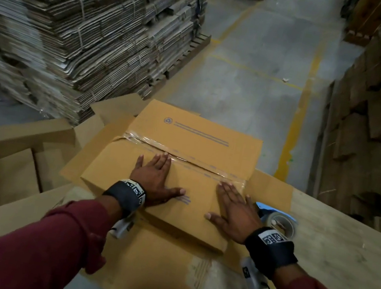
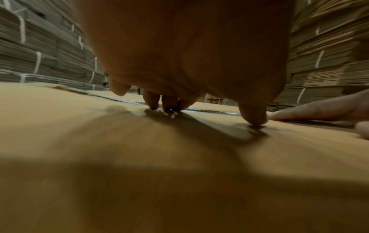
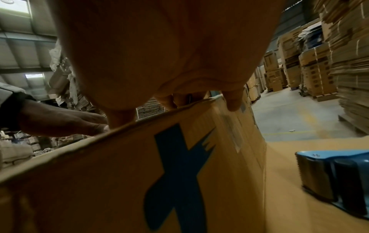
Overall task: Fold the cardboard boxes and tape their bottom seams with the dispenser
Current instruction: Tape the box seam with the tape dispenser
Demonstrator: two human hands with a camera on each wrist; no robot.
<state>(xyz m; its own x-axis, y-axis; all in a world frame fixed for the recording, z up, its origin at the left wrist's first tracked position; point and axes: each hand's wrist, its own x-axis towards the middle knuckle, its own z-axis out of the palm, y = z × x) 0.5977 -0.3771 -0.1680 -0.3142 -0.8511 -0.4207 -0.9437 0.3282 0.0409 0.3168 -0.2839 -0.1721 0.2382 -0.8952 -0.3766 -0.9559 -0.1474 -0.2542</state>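
Note:
A brown cardboard box [image 1: 200, 138] lies on the wooden table with its flaps closed upward. A strip of clear tape [image 1: 189, 160] runs along the seam. My left hand [image 1: 154, 175] lies flat on the near flap, fingertips touching the tape. My right hand [image 1: 231, 202] presses flat on the same flap near the box's right edge. In the left wrist view, the left hand [image 2: 199, 94] touches the cardboard [image 2: 139, 157] with its fingertips. In the right wrist view, the right hand [image 3: 175, 97] lies over the top of the box [image 3: 119, 181]. The blue tape dispenser [image 1: 280, 221] [image 3: 335, 178] sits on the table just right of my right hand.
Open assembled boxes [image 1: 10, 163] stand at the left, below the table [image 1: 344, 248]. Tall stacks of bundled flat cardboard [image 1: 78, 22] fill the left side and more stacks [image 1: 380, 114] line the right. A concrete aisle [image 1: 246, 82] with yellow lines runs ahead.

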